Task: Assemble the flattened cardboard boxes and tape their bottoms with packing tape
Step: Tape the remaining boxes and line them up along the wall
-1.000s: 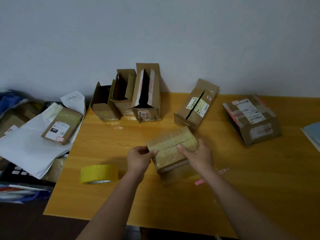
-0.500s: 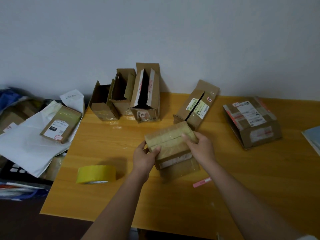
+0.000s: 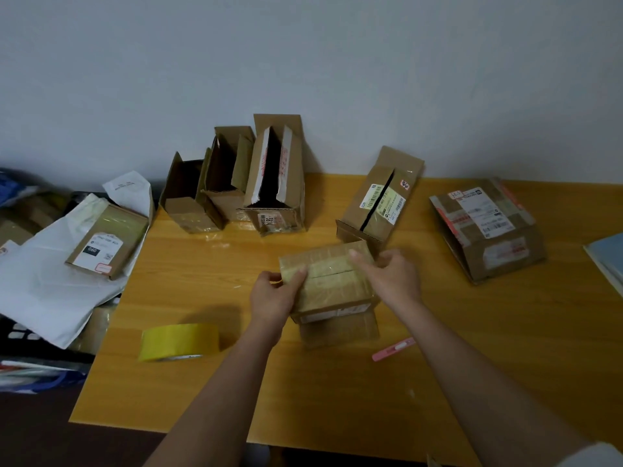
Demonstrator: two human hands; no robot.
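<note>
A small brown cardboard box [image 3: 332,283] stands at the middle of the wooden table [image 3: 505,348], its taped flaps facing up. My left hand [image 3: 274,296] grips its left edge, thumb on top. My right hand [image 3: 387,276] holds the right side, with the fingers lying over the tape on top. A yellow roll of packing tape [image 3: 178,342] lies on the table to the left of my left arm. A pink utility knife [image 3: 392,348] lies just to the right of the box, under my right forearm.
Three open boxes [image 3: 236,187] stand against the wall at the back. A labelled box [image 3: 379,198] and a larger taped box [image 3: 487,227] lie to the right. White mailers with a flat parcel [image 3: 106,241] pile up off the table's left edge. A blue book [image 3: 610,256] lies far right.
The box has been moved a little farther away on the table. My left thumb has come up onto the top edge, and my right hand has slid toward the box's right side.
</note>
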